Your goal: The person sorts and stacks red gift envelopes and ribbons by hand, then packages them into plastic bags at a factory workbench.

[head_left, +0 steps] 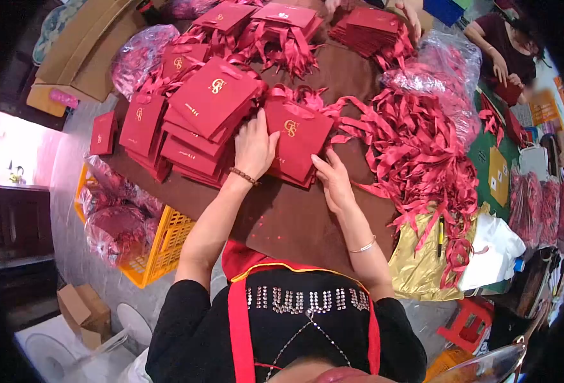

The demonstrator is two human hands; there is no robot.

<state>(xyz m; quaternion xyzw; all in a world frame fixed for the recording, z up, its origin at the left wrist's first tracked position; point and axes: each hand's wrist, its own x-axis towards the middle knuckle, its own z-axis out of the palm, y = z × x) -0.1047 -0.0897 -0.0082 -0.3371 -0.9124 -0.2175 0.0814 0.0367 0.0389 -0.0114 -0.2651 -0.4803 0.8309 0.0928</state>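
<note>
Between my two hands is a small stack of red bags [295, 137] with gold lettering, lying on the brown table [282, 220]. My left hand [255, 148], with a beaded bracelet, lies flat with fingers extended, between this stack and a taller pile of red bags [208, 102] to its left. My right hand [335, 182] touches the lower right edge of the small stack, fingers spread, thumb near the bags' edge. Neither hand is wrapped round anything. A large tangle of red ribbons [416, 147] spreads to the right of my right hand.
More red bags [285, 16] are piled at the far side, where another person's hand [410, 16] shows. A yellow crate [167, 246] with wrapped bundles stands lower left. Gold plastic [422, 262] hangs at the right edge. Another person [502, 57] handles a red bag at upper right.
</note>
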